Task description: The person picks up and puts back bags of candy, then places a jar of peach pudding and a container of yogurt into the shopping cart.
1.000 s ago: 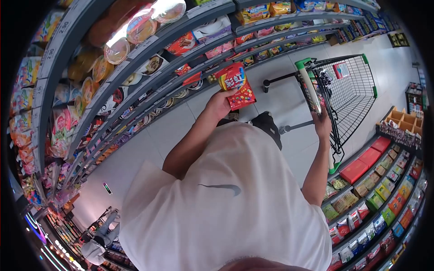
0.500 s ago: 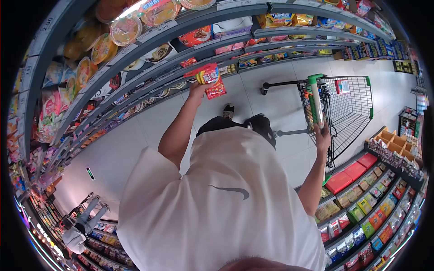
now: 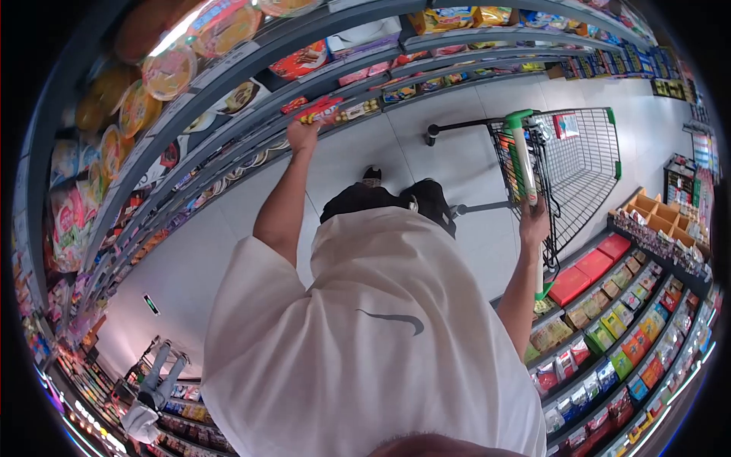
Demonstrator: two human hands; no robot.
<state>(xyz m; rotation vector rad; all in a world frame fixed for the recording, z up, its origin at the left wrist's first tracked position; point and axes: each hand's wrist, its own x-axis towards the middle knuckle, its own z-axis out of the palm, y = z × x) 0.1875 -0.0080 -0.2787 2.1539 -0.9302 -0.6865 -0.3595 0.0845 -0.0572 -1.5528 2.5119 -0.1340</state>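
My left hand [image 3: 302, 134] is closed on a red candy bag [image 3: 320, 112] with yellow on it, held out at the front of the snack shelf [image 3: 346, 81]. In this view the bag overlaps the lower shelf edges beside other packs, and it shows nearly edge-on. My right hand [image 3: 534, 219] is wrapped round the pale handle bar [image 3: 521, 164] of a black wire shopping cart [image 3: 582, 171] with green corners. A small red and white pack [image 3: 566, 126] shows at the cart's far side.
Cups of jelly [image 3: 169, 71] and bagged sweets fill the upper shelves at left. Low shelves with boxed goods [image 3: 601, 335] stand at right, near a wooden divided rack [image 3: 662, 217]. A person [image 3: 152, 396] is farther down the aisle at lower left. Light floor tiles [image 3: 426, 107] lie ahead.
My left hand has moved left and farther up with the candy bag, closer to the shelf, and the bag has turned edge-on. My right hand stays on the cart handle.
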